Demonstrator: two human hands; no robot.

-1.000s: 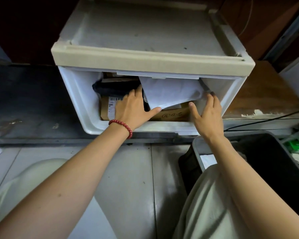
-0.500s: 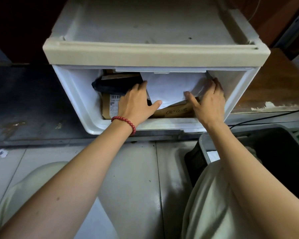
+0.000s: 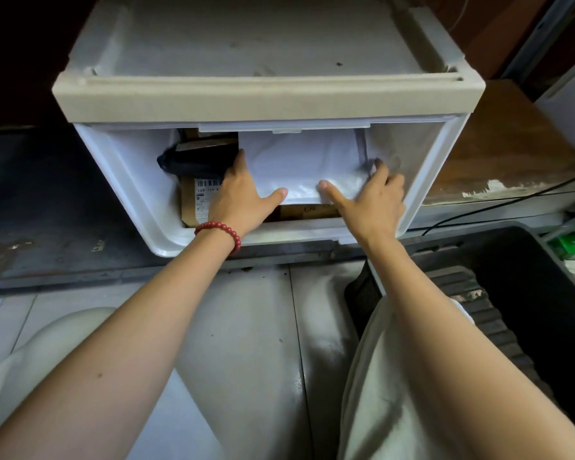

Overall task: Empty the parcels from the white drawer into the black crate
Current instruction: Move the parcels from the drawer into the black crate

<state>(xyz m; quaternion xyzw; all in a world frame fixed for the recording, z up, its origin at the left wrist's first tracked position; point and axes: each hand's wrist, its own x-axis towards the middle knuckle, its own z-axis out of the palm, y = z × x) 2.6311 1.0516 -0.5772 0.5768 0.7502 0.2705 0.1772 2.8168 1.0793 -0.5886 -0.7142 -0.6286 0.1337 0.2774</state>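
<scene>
The black crate sits nearest, low on the right beside the person's knee, its ribbed plastic inner wall showing. Just beyond it the white drawer stands pulled out, smooth, slightly see-through plastic with rounded corners.

Over the drawer's front edge, both hands pinch a white bag. The left hand has its thumb on the bag's face and its fingers running up its left edge. The right hand has its thumb on the face and its fingers curled round the right edge.

The bag lies on top, along the drawer's right and middle. It looks like a soft, glossy plastic mailer: probably light, floppy and a little slick. Taking it by its two side edges should keep it from sagging or slipping.

Beneath it at the front-left is a stiff cardboard box with a barcode label. Behind that, near the back-left corner, is a crumpled black parcel.
</scene>
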